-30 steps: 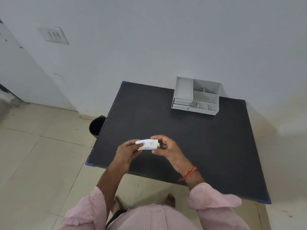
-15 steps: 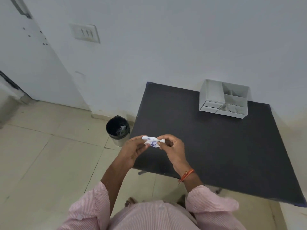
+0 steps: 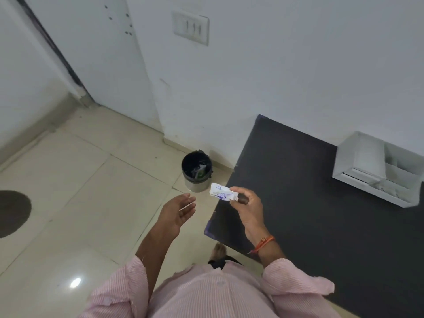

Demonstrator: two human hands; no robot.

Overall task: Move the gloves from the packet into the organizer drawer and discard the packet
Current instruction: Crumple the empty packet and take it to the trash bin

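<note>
My right hand [image 3: 249,207] pinches a small white packet [image 3: 221,192] with blue print, held over the left edge of the black table [image 3: 321,226]. The packet sticks out to the left, toward a small black bin [image 3: 197,174] on the floor just beyond it. My left hand [image 3: 177,211] hangs open over the floor, palm to the right, a little left of the packet and apart from it. The white organizer [image 3: 376,166] stands at the table's far right against the wall; its drawers look pushed in. No gloves are visible.
The bin stands on beige floor tiles beside the table's far left corner and holds some litter. A white wall with a switch plate [image 3: 191,27] is behind, a door [image 3: 98,53] at the left. A dark round patch [image 3: 12,212] marks the floor far left.
My view has swung left, bringing the bin into full sight. My left hand has let go of the packet and opened. My right hand carried the packet to the table's left edge.
</note>
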